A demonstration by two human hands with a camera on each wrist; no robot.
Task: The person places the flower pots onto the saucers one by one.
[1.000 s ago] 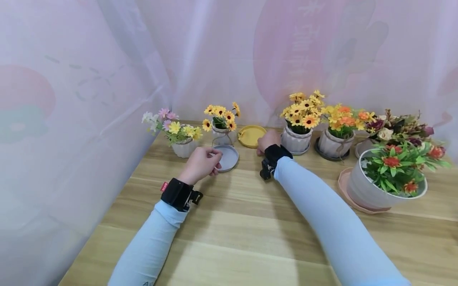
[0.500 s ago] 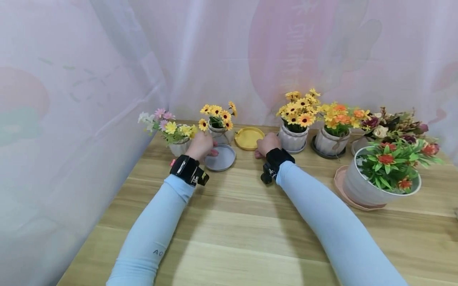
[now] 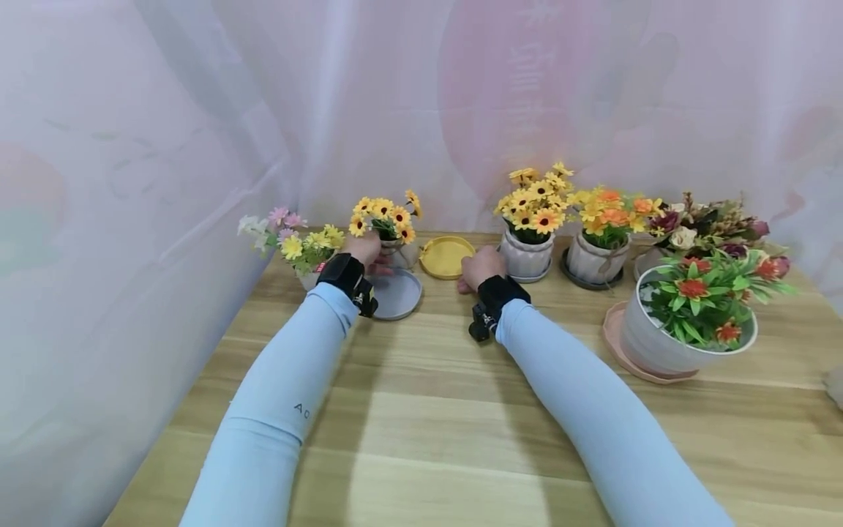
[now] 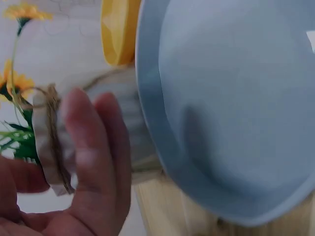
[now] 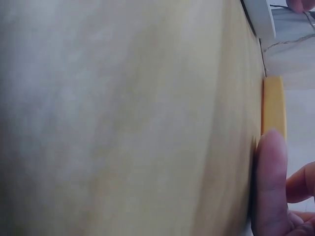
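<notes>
My left hand (image 3: 366, 251) is at the small grey-white pot (image 3: 403, 256) of yellow sunflowers (image 3: 382, 211). In the left wrist view its fingers (image 4: 91, 162) stretch across the front of the pot, and another fingertip is right at the twine-tied rim (image 4: 51, 142). A grey-blue saucer (image 3: 399, 294) lies just in front of that pot. My right hand (image 3: 483, 266) rests low on the table beside the yellow saucer (image 3: 448, 258). One finger (image 5: 272, 172) has its tip right at the saucer's edge in the right wrist view; nothing shows in its grasp.
Left of my left hand stands a pot of pink, white and yellow flowers (image 3: 290, 236). To the right are a sunflower pot (image 3: 527, 256), an orange-flower pot (image 3: 596, 260), a rose arrangement (image 3: 681, 238) and a large white pot (image 3: 658, 333) on a pink saucer (image 3: 614, 329).
My left hand has moved from over the grey-blue saucer back to the small sunflower pot behind it. The right hand has stayed by the yellow saucer. The head view has shifted slightly.
</notes>
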